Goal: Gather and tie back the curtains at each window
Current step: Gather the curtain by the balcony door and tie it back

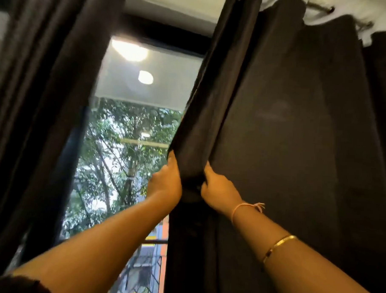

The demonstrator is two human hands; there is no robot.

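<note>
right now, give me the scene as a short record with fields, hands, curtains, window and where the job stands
left grip: left hand curls round the window-side edge of the right curtain
right grip: right hand pinches the same curtain, with a bunched fold between the two hands
left curtain: left curtain hangs at the left, untouched
window: window shows between the curtains, blind part way down
stage: fold gathered, no tie in view
</note>
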